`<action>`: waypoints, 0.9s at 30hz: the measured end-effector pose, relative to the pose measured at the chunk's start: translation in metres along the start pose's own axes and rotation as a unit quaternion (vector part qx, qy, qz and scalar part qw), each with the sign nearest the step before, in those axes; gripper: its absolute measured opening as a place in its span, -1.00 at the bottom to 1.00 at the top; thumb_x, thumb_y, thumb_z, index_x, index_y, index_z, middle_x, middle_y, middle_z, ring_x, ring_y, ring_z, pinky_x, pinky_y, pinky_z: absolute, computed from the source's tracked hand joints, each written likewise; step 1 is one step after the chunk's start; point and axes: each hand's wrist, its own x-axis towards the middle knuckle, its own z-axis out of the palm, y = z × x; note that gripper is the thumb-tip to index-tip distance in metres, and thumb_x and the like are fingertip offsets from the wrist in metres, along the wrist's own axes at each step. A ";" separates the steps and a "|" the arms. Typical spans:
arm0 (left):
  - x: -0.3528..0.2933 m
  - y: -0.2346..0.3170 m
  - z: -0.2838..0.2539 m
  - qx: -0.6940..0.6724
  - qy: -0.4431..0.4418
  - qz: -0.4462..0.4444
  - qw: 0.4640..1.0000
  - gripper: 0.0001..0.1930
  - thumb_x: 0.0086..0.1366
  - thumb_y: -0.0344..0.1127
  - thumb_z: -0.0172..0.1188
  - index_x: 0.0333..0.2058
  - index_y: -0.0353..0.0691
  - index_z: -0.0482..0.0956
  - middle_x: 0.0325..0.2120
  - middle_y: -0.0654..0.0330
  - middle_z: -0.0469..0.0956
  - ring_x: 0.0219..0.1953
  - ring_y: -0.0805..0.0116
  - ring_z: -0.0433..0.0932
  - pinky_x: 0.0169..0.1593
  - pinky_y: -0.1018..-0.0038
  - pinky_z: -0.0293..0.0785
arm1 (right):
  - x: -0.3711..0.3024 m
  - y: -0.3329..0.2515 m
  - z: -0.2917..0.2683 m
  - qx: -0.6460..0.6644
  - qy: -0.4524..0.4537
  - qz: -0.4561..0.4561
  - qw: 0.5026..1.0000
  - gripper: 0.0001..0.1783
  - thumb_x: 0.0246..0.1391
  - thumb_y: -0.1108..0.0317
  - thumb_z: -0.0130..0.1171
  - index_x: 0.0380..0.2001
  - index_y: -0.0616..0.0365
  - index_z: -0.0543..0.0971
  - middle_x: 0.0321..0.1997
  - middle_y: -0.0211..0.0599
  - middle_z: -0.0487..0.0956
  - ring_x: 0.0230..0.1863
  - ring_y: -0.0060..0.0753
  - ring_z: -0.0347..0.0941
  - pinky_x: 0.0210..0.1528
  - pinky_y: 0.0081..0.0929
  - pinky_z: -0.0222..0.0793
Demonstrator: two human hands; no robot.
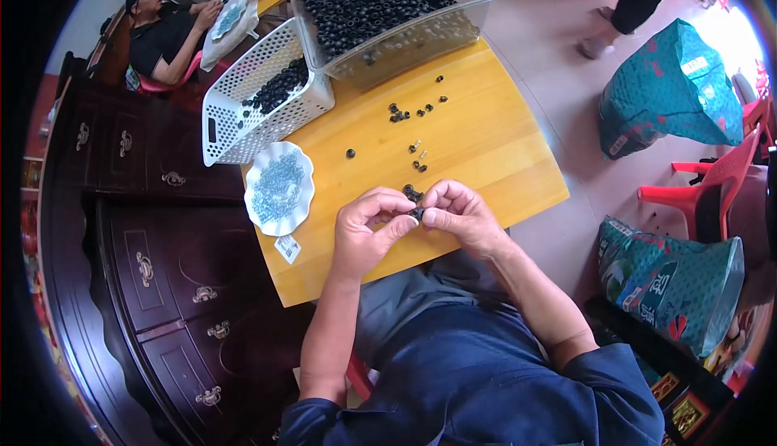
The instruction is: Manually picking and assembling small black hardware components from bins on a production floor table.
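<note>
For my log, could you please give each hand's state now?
Left hand: closed, pinching a small black piece.
Right hand: closed, pinching the same piece.

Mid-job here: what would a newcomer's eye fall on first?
Likely the clear tub heaped with black pieces at the far end of the yellow table, with the white perforated basket to its left. Next, the white scalloped dish of pale blue bits at the table's left edge. Then the left hand and right hand, fingertips together on a small dark piece.

A dark blue shirt [502, 373] with short, wide sleeves [619, 389]; grey trousers [405, 296] show below the bare left hand [374, 231] and bare right hand [463, 218].
</note>
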 end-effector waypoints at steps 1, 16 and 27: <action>0.000 0.000 0.002 0.048 0.019 0.027 0.998 -0.87 0.15 -0.53 0.38 -0.31 -0.38 0.66 -0.30 0.18 0.59 -0.27 0.43 0.57 -0.17 0.54 0.49 | 0.000 0.000 0.001 -0.002 0.009 -0.002 1.000 -0.81 0.15 0.40 0.32 -0.22 0.14 0.53 -0.28 -0.47 0.58 -0.27 -0.65 0.48 -0.15 -0.62 0.45; 0.002 0.006 0.011 0.275 0.056 0.192 0.940 -0.85 0.15 -0.56 0.35 -0.26 -0.35 0.68 -0.35 0.08 0.64 -0.32 0.29 0.63 -0.20 0.49 0.54 | 0.001 0.007 -0.003 0.032 0.038 -0.017 0.999 -0.82 0.19 0.43 0.27 -0.16 0.17 0.55 -0.24 -0.42 0.58 -0.29 -0.60 0.50 -0.16 -0.60 0.44; -0.002 -0.004 0.020 0.201 0.091 0.178 0.959 -0.87 0.18 -0.54 0.33 -0.26 -0.34 0.68 -0.34 0.09 0.63 -0.27 0.32 0.60 -0.17 0.51 0.50 | 0.001 0.013 -0.004 0.113 0.020 -0.002 0.993 -0.82 0.18 0.44 0.27 -0.15 0.16 0.55 -0.23 -0.41 0.59 -0.27 -0.58 0.54 -0.16 -0.62 0.50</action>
